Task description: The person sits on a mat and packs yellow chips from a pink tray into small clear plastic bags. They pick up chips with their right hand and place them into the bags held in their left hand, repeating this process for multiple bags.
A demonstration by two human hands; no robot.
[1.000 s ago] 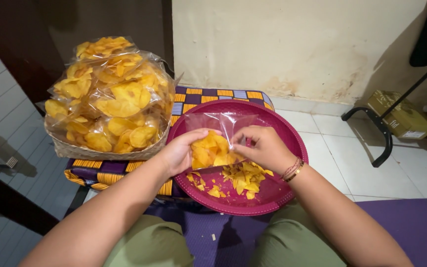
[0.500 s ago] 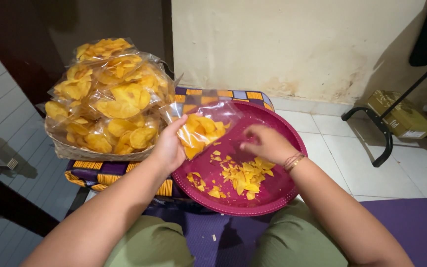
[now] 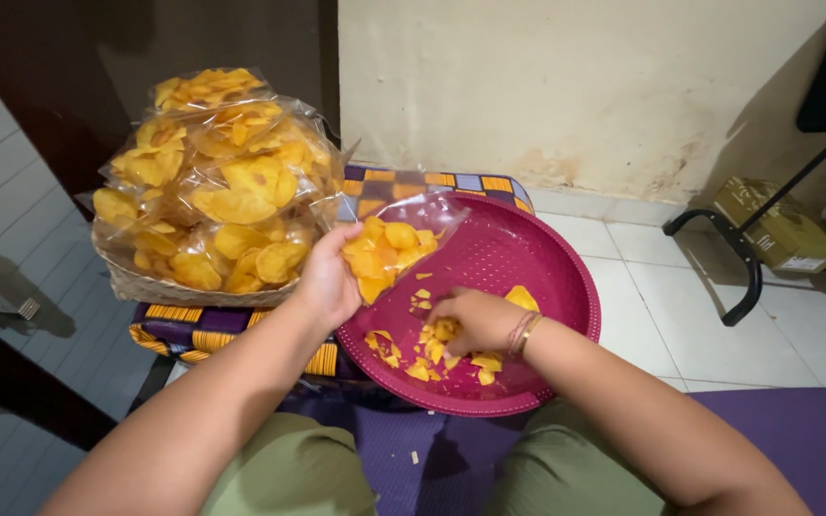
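over the perforated magenta tray (image 3: 547,258), the left hand (image 3: 327,287) is pinching a clear bag of yellow chips (image 3: 389,250) by its edge, while the right hand (image 3: 466,320) is closing its fingers on loose chips (image 3: 423,363) in the tray. beside it, a basket (image 3: 160,285) is holding filled bags (image 3: 217,182).

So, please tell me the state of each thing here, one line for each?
Clear bag: open, part-filled with chips, held up by left hand.
Perforated tray: tilted, few chips left inside.
Right hand: fingers closed on loose chips in tray.
Basket: piled with filled chip bags.
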